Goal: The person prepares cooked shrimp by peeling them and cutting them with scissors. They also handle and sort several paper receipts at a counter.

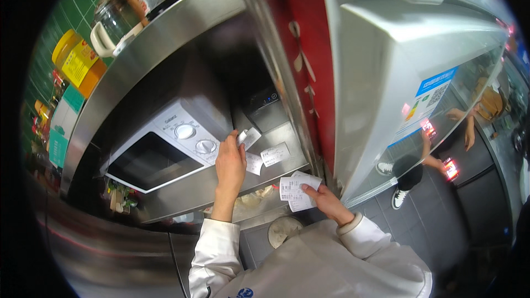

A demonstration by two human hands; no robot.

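Note:
Printed paper slips (293, 190) are pinched in my right hand (328, 203), thumb on top, below the steel shelf's front edge. My left hand (231, 161) reaches over the shelf beside the microwave oven (182, 132), its fingertips at a curled paper slip (249, 137). Whether the fingers grip that slip, I cannot tell. Another slip (275, 154) lies flat on the steel shelf (290, 132), and a further one (254, 164) lies partly behind my left hand. All the slips bear print. A dark appliance with small lit marks (265, 100) stands behind them.
Jars, a glass jug (116, 25) and a yellow-lidded jar (78, 62) stand on the upper steel shelf (198, 4). A red panel (306, 49) and a white glass-lidded cabinet (368, 91) rise to the right. Beyond the glass, a person (414, 161) holds a lit phone (450, 169).

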